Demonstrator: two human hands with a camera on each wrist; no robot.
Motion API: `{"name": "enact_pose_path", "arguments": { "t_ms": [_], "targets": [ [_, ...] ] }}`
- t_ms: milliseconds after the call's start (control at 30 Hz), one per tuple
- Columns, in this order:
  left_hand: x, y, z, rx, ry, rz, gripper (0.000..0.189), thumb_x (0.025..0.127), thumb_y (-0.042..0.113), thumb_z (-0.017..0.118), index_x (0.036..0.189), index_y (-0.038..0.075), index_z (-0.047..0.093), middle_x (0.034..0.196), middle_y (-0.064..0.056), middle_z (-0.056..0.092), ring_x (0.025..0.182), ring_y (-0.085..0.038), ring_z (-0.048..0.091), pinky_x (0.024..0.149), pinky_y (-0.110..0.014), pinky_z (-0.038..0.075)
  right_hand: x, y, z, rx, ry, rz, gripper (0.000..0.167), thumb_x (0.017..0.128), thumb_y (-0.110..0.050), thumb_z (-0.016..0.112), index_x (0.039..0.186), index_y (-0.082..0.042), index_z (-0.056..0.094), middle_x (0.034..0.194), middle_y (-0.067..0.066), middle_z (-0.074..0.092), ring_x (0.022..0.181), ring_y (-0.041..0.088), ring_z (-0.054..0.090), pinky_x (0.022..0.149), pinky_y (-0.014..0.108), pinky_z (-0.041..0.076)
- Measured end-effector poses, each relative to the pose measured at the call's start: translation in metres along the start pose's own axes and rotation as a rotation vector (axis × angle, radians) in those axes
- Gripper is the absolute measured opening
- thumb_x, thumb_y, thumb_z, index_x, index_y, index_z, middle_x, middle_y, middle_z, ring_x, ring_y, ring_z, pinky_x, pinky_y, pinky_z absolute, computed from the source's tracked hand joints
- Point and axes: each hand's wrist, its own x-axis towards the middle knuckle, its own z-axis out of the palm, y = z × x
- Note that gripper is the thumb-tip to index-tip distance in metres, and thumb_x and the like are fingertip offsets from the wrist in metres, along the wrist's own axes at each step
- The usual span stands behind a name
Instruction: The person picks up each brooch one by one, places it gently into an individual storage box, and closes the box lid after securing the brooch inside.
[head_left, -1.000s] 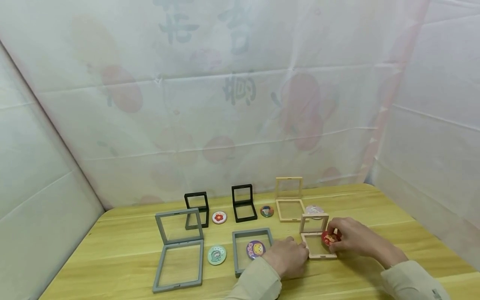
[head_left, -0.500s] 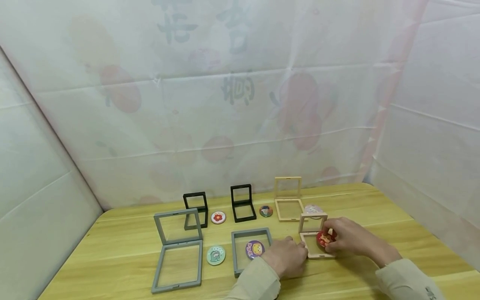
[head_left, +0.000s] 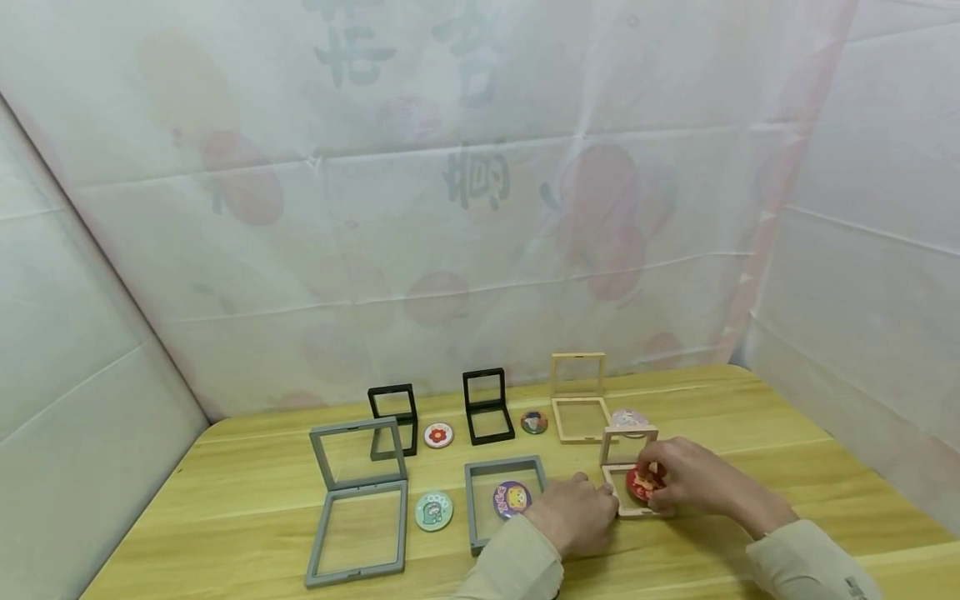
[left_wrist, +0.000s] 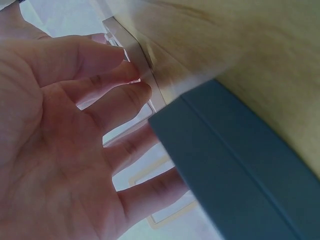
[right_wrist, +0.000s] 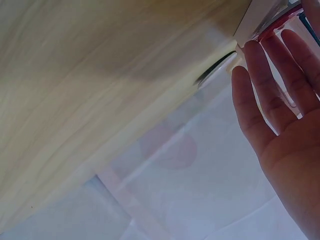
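Note:
My right hand (head_left: 701,479) pinches a round red badge (head_left: 642,483) between thumb and fingers. The badge is over the lower half of a small beige display frame (head_left: 633,512), whose lid stands raised at the back. In the right wrist view only a sliver of the badge's red edge (right_wrist: 280,24) shows beyond the fingertips. My left hand (head_left: 576,515) touches the left edge of that frame with its fingertips; in the left wrist view its fingers are spread and fairly straight against the frame's side (left_wrist: 140,57). Part of a grey frame (head_left: 480,508) with a purple badge (head_left: 512,498) is hidden behind the left hand.
Left lies a raised-lid grey frame (head_left: 356,575) beside a green badge (head_left: 433,511). Behind are two black frames (head_left: 491,438) (head_left: 393,454), a yellowish frame (head_left: 581,439), a flower badge (head_left: 438,434), a dark badge (head_left: 534,422) and a pink badge (head_left: 628,419). Cloth walls enclose the wooden table (head_left: 240,467).
My right hand has carried the red badge left, from the beige frame's right edge to over its inside. The left hand has stayed at the frame's left edge.

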Motion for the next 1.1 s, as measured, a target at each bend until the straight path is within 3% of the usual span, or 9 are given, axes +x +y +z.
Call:
{"name": "enact_pose_path", "arguments": {
  "t_ms": [633,1000,1100],
  "targets": [
    [-0.0016,-0.0010,-0.0002,0.019,0.007,0.009,0.036,0.098,0.034,0.064,0.133,0.030,0.067,0.136,0.016,0.060,0.101,-0.007,0.060,0.071,-0.029,0.055,0.0064,-0.0055,0.0046,0.044,-0.006,-0.035,0.024,0.072,-0.013,0.088,0.085,-0.016,0.068,0.081,-0.014,0.059,0.070,0.001,0.050,0.060,0.027,0.046],
    [-0.0027,-0.0005,-0.0016,0.007,0.011,0.004,0.036,0.098,0.033,0.065,0.134,0.029,0.067,0.130,0.015,0.063,0.097,-0.007,0.060,0.068,-0.028,0.055,0.0056,-0.0067,0.0018,0.036,-0.003,-0.015,0.022,0.074,-0.015,0.086,0.086,-0.016,0.067,0.081,-0.012,0.058,0.071,0.003,0.050,0.060,0.028,0.045],
    [-0.0025,0.0000,-0.0054,0.003,0.009,0.012,0.030,0.098,0.031,0.065,0.126,0.029,0.071,0.117,0.015,0.066,0.088,-0.006,0.061,0.065,-0.027,0.054,0.0038,-0.0046,-0.0006,0.017,0.017,-0.014,0.021,0.076,-0.016,0.086,0.087,-0.016,0.068,0.083,-0.012,0.060,0.073,0.004,0.053,0.062,0.028,0.046]
  ]
}}
